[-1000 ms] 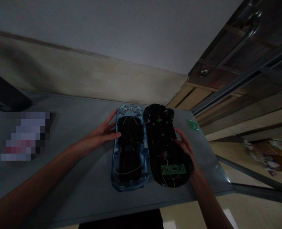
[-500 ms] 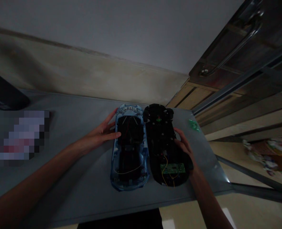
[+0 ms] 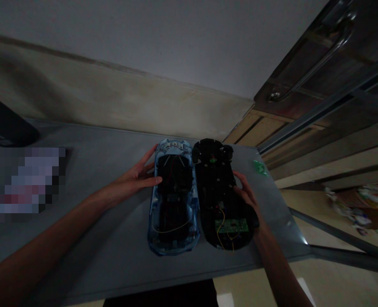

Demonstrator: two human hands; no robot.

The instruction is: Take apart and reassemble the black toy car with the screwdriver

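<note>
A blue toy car body shell (image 3: 193, 213) lies upside down on the grey table, its hollow inside facing up with thin wires showing. My left hand (image 3: 141, 177) grips its left side, thumb over the rim and fingers along the outer edge. Right beside the shell is the black toy car chassis (image 3: 210, 183), bearing a green circuit board (image 3: 232, 225) and yellow wires near its front end. My right hand (image 3: 246, 192) holds the chassis by its right edge; some of its fingers are hidden beneath or behind it.
On the table's right side lies a small green packet (image 3: 260, 167). A pixelated flat item (image 3: 29, 183) and a dark object (image 3: 8, 123) are at the left. The wall (image 3: 163, 106) borders the table's back, and a door with a metal handle (image 3: 317, 64) stands right.
</note>
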